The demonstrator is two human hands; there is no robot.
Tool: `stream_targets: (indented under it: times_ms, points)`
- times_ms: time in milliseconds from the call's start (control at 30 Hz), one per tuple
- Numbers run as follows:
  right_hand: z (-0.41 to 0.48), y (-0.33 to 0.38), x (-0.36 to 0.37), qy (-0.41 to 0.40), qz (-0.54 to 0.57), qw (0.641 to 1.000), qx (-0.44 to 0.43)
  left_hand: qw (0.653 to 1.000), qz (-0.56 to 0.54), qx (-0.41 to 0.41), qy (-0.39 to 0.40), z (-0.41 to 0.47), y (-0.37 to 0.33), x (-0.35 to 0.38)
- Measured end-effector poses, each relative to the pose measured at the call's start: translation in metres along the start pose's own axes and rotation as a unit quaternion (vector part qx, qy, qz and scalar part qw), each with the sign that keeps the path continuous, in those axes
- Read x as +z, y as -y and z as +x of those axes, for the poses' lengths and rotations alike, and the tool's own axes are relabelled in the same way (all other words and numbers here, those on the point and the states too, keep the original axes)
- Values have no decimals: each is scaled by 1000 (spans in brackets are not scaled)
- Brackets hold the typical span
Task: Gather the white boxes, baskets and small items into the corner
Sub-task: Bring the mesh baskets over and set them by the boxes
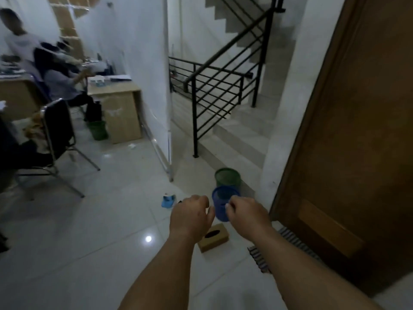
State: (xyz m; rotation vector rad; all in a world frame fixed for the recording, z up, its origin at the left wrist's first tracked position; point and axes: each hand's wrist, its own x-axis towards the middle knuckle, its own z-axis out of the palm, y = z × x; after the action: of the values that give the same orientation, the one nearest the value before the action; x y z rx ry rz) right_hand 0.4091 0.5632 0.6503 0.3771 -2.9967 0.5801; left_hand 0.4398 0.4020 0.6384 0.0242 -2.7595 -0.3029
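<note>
A pale glossy tiled floor fills the lower view, with a ceiling light mirrored in it as a bright spot. Both bare forearms reach forward over it. The left hand shows its back with the fingers curled under; whether they hold anything cannot be told. The right hand has its fingers curled at the near side of a blue mesh basket, and a grip on it cannot be confirmed. Just behind that basket stands a green mesh basket, close to the white wall corner beside the brown wooden door. A wooden tissue box lies on the tiles below the hands, a striped mat at the door's foot, and a small blue item to the left. A black stair railing stands beyond, and a white partition screens a desk and chair.
</note>
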Motion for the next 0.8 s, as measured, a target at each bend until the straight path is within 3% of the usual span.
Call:
stream_targets:
  times_ms: [433, 700, 800]
  points:
    - [208, -48, 46, 33, 13, 990, 138, 991, 17, 74, 112, 235, 71, 100]
    - [361, -144, 92, 92, 22, 983, 159, 970, 22, 86, 224, 362, 49, 232]
    - [437, -189, 125, 116, 19, 982, 149, 963, 21, 37, 267, 417, 49, 298]
